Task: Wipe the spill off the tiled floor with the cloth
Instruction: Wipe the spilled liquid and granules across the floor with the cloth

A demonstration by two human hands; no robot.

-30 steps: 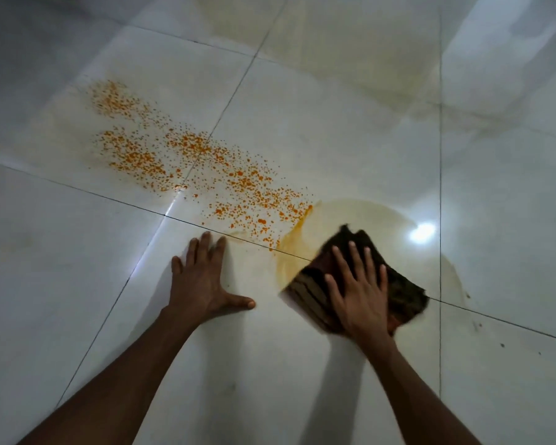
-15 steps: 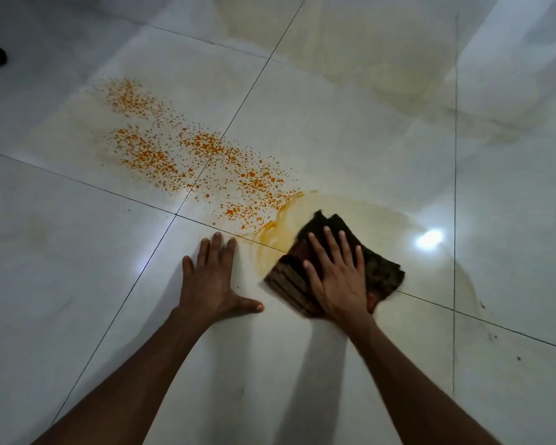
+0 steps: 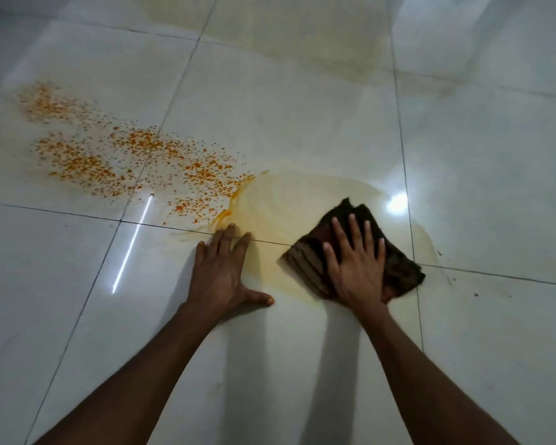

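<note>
Right hand [image 3: 357, 268] spread flat, pressing cloth [image 3: 398, 268] onto the yellow smear; left hand [image 3: 220, 271] splayed beside cloth, bracing on floor [image 3: 495, 155] (orange specks [image 3: 142, 162] beyond cloth untouched).

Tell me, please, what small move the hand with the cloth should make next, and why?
Probably slide the right hand and cloth left, toward the orange specks. The cloth lies on the yellow smear, while the thick specks beside it look unwiped. The left hand rests flat as support.
</note>
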